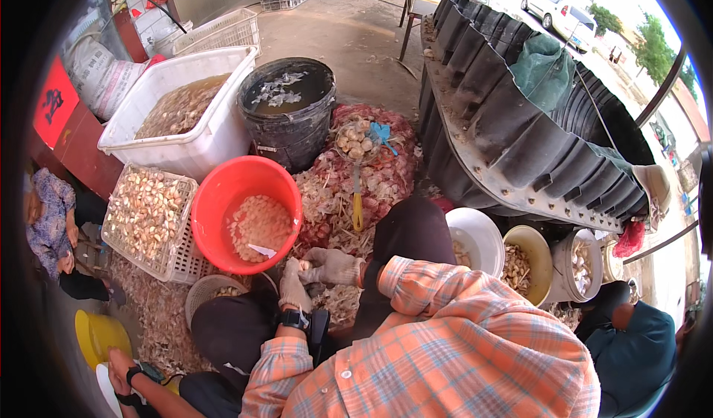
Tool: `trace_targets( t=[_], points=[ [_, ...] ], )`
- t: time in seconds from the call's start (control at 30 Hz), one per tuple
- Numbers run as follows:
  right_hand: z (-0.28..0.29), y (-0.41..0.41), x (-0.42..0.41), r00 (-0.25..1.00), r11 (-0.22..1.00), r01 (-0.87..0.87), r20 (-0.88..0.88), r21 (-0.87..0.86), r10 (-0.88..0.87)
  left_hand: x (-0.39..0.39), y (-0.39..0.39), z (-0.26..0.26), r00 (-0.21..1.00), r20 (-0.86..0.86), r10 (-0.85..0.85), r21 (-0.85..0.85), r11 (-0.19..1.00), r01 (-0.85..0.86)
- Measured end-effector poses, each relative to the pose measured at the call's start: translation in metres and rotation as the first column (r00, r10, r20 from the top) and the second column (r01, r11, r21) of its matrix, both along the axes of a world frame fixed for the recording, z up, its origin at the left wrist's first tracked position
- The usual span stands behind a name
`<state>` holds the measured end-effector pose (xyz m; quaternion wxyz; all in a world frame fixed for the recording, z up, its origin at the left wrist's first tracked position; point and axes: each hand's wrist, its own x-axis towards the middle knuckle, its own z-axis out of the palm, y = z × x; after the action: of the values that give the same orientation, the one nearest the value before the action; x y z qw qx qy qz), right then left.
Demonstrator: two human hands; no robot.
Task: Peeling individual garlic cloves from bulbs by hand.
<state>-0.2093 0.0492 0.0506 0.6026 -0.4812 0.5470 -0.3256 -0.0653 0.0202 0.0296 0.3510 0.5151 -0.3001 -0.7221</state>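
Note:
My left hand (pixel 293 288), in a pale knit glove, is curled around a small garlic clove (pixel 304 265) between my knees. From the right, my gloved right hand (pixel 334 267) meets it with fingers bent onto the same clove. The fingers hide most of the clove, and I cannot tell whether a small tool is among them. Just beyond my left hand stands a red plastic bucket (pixel 245 173) with pale peeled garlic cloves (pixel 259 225) in water. A ladle (pixel 357 206) with a yellow handle lies ahead, holding garlic bulbs (pixel 355 139).
A crate of garlic cloves (pixel 147 212), a white tub (pixel 223 100) and a black bucket (pixel 287 117) stand ahead and left. A red mesh sack (pixel 390 173) lies ahead. White (pixel 484 234) and yellowish (pixel 537 267) buckets and a black ribbed container (pixel 501 134) stand right. Co-workers sit at both sides.

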Motion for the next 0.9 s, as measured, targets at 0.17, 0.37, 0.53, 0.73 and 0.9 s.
trace_targets(
  t=[0.17, 0.37, 0.53, 0.73, 0.9],
  points=[
    [-0.006, -0.004, 0.003, 0.999, 0.999, 0.014, 0.039, -0.034, -0.012, 0.002, -0.001, 0.0, 0.999, -0.031, -0.021, 0.062, 0.998, 0.022],
    [0.008, -0.013, -0.003, 0.994, 0.983, 0.019, 0.099, 0.18, -0.037, 0.0, -0.001, 0.003, 0.997, -0.082, 0.012, 0.094, 0.996, -0.004],
    [0.038, -0.039, -0.013, 0.928, 0.983, -0.151, -0.357, -0.108, 0.103, -0.004, 0.001, 0.008, 0.995, -0.101, 0.009, 0.061, 0.998, -0.002],
    [0.068, -0.067, -0.02, 0.991, 0.997, 0.066, -0.114, -0.033, -0.069, -0.006, -0.005, 0.008, 0.972, -0.231, 0.041, 0.118, 0.993, -0.014],
    [0.057, -0.052, -0.023, 0.952, 0.996, -0.028, -0.306, -0.082, 0.002, 0.0, -0.004, 0.012, 0.954, -0.299, -0.022, 0.061, 0.997, 0.042]
  ],
)
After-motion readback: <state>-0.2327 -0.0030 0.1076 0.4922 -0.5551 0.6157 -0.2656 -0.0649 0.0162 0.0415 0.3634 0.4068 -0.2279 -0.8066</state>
